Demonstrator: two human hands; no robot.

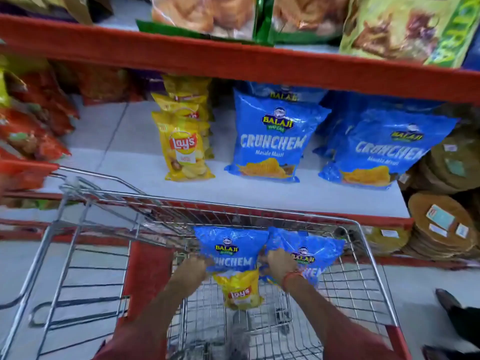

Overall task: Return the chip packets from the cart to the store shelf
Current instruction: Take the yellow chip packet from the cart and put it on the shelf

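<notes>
Two blue packets (231, 248), one yellow (240, 291)

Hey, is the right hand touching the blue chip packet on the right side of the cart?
Touching. The head view shows the right hand with fingers closed on the right blue packet, no gap between them.

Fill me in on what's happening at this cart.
A person is reaching into a wire shopping cart parked against a snack shelf. The left hand grips one blue Crunchem packet and the right hand grips a second blue Crunchem packet. A yellow Lay's packet sits in the cart below them. Matching blue and yellow packets already stand on the shelf; nothing has left the cart yet.
</notes>
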